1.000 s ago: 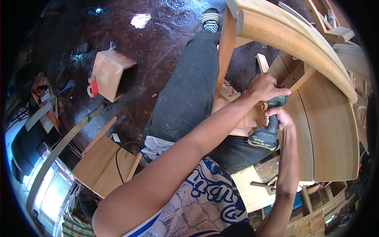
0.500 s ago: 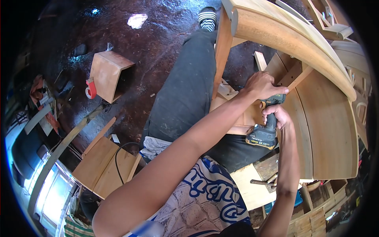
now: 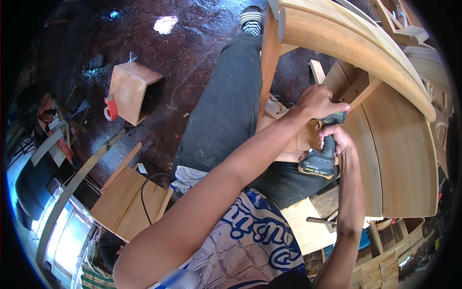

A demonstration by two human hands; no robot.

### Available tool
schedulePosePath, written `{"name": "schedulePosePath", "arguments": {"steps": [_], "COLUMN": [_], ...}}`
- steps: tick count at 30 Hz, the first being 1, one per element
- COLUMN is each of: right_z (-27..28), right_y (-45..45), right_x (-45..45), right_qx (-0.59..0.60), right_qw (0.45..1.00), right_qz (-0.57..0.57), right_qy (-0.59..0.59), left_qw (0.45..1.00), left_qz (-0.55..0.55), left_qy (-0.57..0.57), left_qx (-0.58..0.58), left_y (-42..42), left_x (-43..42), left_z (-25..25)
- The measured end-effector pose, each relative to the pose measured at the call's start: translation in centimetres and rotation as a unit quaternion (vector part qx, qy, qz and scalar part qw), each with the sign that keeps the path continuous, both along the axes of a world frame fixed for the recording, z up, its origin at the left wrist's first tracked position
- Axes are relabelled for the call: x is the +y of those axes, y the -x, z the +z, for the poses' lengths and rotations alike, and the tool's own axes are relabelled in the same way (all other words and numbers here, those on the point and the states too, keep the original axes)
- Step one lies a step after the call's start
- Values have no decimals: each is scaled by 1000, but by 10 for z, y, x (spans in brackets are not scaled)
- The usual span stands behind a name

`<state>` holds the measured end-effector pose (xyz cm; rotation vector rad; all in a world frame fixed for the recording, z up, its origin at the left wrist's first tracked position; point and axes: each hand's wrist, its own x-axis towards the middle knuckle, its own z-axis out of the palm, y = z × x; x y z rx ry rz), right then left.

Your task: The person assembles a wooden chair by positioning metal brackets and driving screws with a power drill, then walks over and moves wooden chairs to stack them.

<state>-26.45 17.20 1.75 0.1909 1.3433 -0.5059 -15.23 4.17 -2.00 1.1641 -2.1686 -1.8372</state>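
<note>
A black-and-yellow cordless drill (image 3: 320,164) is held upright beside the wooden furniture frame, battery end toward me. My right hand (image 3: 338,138) is closed round its grip, with a finger at the trigger area. Over the drill's head lies my left hand (image 3: 317,102), its thumb stretched across the top and its other fingers curled out of sight. The drill's front end and any bit are hidden by the hands. Just beyond is a wooden brace (image 3: 364,94) on the frame, close to the left thumb. Curved wooden panels (image 3: 402,159) stand to the right of the drill.
A thick curved rail (image 3: 346,41) crosses above the hands. On the dark floor at left are an open wooden box (image 3: 130,89), a red tape dispenser (image 3: 110,108) and a jointed board (image 3: 118,202) with a black cable. Hand tools (image 3: 321,220) lie near my right forearm.
Both hands and the drill appear shifted very slightly left and up, along with a small shift of the view. The hold on the drill looks the same.
</note>
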Motion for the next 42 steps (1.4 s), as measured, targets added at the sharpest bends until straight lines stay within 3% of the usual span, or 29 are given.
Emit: {"name": "schedulePosePath", "arguments": {"steps": [14, 42], "right_z": [0, -15], "right_y": [-5, -10], "right_x": [-2, -3], "right_qx": [-8, -24], "right_qw": [1000, 1000], "right_qz": [-18, 0], "right_qy": [2, -19], "left_qw": [997, 1000], "left_qz": [-55, -2], "left_qy": [-22, 11], "left_qx": [-43, -17], "left_y": [-2, -11], "left_x": [-7, -1], "left_z": [4, -17]}}
